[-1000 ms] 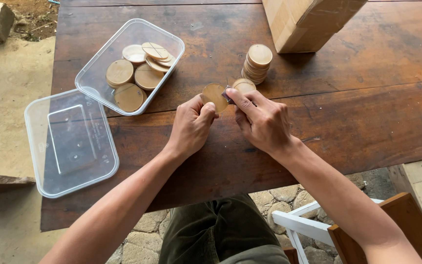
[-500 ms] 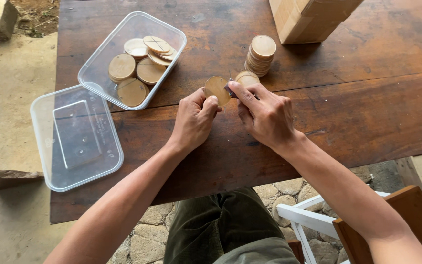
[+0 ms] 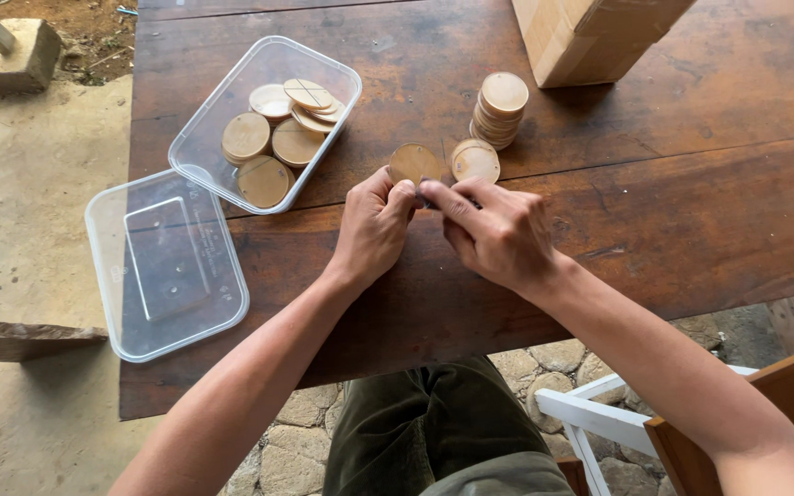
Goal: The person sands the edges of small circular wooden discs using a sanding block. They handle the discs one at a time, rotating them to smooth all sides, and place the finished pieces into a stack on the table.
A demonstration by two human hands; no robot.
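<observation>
While pinched at its lower edge by both hands, wooden disc [image 3: 414,163] stood upright above the table [image 3: 691,230], face open to view. Left hand [image 3: 374,225] closed on it with thumb and fingertips; right hand [image 3: 498,234] curled, fingers meeting the left at the same edge. Just right of the disc, small pile of discs [image 3: 475,161]; beyond that, taller stack [image 3: 500,110]. Left of the disc, clear container [image 3: 232,119] with more discs, its lid [image 3: 163,266] nearer the table edge. Cardboard box [image 3: 590,37] far behind.

The surface [image 3: 691,211] is dark, worn wood with a dull sheen, the discs [image 3: 414,163] pale smooth matt wood, the container [image 3: 222,138] and its lid [image 3: 165,266] clear glossy plastic, the box [image 3: 590,37] matt cardboard.
</observation>
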